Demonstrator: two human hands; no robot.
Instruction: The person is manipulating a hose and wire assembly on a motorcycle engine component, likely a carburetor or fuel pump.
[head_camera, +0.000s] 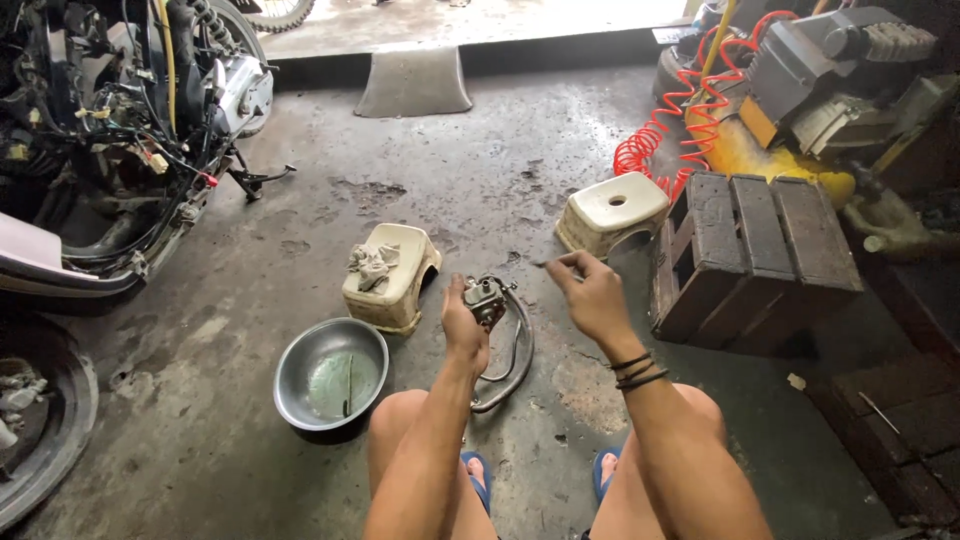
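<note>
Carburettor (486, 297), small grey cast-metal block with dark rubber hoses (515, 350) trailing off it, held up above the stained concrete floor (480, 170), between the knees and ahead of them. Gripped in the left hand (464, 325), fingers curled round its near side, thumb over the top. Right hand (590, 290) raised just beside it and not touching: thumb and forefinger pressed together as if pinching something tiny, too small to make out, other fingers loosely bent; black bands on that wrist.

Likely dense and heavy for its size, rigid, with sharp cast edges and small projecting parts easily bent or lost; probably oily, so slippery. Best taken by the solid body, not by the hoses, which look floppy and would let it swing.

Below left, round dull-metal bowl (330, 375) with a thin dark stick lying in it. Beyond that, low cream plastic stool (392, 275) with a crumpled grey rag (372, 265) on top. Second cream stool (610, 212) farther right, next to a dark wooden crate (755, 250). Coiled red air hose (670, 125) and a compressor-like machine (830, 70) at upper right. Stripped motorcycle (120, 130) with exposed wiring at left.
</note>
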